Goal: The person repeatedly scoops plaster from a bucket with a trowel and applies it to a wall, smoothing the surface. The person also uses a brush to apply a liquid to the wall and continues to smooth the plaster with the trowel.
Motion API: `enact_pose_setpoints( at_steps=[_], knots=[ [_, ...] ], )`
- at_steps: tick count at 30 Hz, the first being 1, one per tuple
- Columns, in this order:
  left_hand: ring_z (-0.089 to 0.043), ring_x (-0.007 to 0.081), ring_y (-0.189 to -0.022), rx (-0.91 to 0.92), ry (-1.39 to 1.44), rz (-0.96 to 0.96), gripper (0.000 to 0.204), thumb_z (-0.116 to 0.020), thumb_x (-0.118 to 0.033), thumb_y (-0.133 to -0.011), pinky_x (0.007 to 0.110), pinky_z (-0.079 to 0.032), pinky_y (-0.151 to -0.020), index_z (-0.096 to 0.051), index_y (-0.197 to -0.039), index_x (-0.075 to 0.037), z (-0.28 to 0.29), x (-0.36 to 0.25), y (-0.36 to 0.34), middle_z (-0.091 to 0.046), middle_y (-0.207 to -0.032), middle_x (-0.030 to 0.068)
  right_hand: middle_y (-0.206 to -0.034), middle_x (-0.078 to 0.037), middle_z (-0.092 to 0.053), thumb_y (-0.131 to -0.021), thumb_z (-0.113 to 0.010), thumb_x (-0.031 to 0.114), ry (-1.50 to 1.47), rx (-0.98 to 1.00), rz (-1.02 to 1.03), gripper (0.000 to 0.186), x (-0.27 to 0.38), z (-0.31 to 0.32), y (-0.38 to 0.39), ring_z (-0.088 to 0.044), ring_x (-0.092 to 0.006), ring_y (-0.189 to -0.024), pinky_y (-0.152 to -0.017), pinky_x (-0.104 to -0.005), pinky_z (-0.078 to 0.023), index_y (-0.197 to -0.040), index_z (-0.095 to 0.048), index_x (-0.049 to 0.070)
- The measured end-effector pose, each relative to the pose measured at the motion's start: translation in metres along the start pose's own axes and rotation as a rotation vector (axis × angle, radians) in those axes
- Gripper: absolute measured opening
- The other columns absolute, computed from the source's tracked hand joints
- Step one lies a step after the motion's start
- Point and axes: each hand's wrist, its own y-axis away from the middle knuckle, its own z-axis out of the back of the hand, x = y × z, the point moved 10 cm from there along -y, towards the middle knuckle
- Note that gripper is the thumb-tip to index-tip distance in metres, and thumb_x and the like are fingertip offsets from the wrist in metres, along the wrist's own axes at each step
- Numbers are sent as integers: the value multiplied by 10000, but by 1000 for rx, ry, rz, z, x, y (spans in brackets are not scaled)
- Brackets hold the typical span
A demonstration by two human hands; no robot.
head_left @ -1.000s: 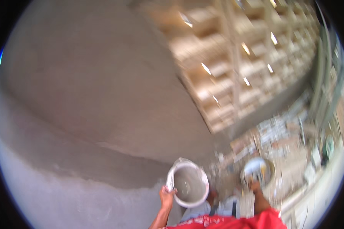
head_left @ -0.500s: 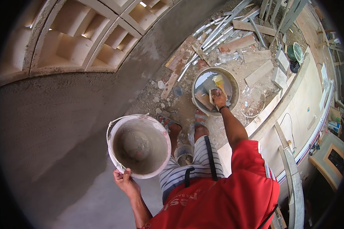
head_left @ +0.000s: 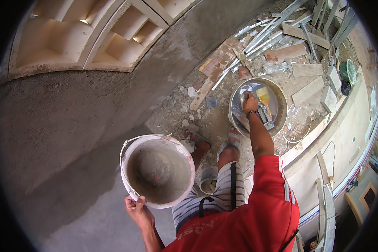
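Note:
My left hand (head_left: 139, 211) grips the lower rim of a pale bucket (head_left: 188, 185) with a wire handle. The bucket is tilted so I see inside, where grey residue coats the wall and bottom. My right hand (head_left: 250, 102) reaches into a wide round tub (head_left: 284, 108) of cloudy water on the ground. Its fingers are closed at the water, but what they hold is hidden. Beside that hand in the tub lie a yellow piece (head_left: 263, 95), perhaps a brush, and a grey tool (head_left: 265, 117) partly covered by the wrist.
A smaller bucket (head_left: 208, 180) stands between my legs. Metal strips (head_left: 266, 35), boards and tile pieces (head_left: 307, 90) litter the ground beyond the tub. A grey plastered wall (head_left: 84, 109) with openwork blocks (head_left: 126, 42) runs along the left. A green basket (head_left: 348, 71) stands far right.
My right hand has shifted toward the tub's far left side, uncovering the grey tool. A flat piece near the fingers no longer shows. The left hand keeps its grip; the view has swung left.

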Motion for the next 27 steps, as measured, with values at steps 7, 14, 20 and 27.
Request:
enact_pose_setpoints(
  at_steps=[7,14,20,27],
  knots=[
    [-431,71,-670,38,68,-1,221,-668,-8,-714,216,-346,-691,-477,-795,-84,27,-33,-9,-506,-740,-26,-975,-104,-655,-922,-513,133,-1458,391,-491,259,1,92,56,-657,-197,-850,-721,-316,-553,-1132,-566,-10],
    [-527,102,-733,83,312,-27,212,-628,58,-720,249,-411,-763,-512,-859,-52,83,-63,21,-579,-793,18,-1153,-109,-594,-914,-491,75,-1727,633,113,419,199,322,134,-617,-197,-993,-844,-325,-521,-1313,-412,-24],
    [-565,204,-855,69,252,-65,346,-621,7,-746,348,-467,-759,-558,-1086,-6,162,-97,58,-615,-950,83,-991,-49,-607,-771,-715,171,-1268,488,964,449,499,603,284,-585,-128,-907,-790,-270,-488,-1142,-535,-6],
    [-581,234,-977,-148,275,-126,568,-639,5,-740,327,-479,-830,-430,-1265,60,210,-112,77,-583,-1118,160,-936,-137,-613,-769,-602,36,-562,-858,2023,324,756,850,587,-617,-262,-833,-750,-342,-499,-1091,-585,7]
  ],
)
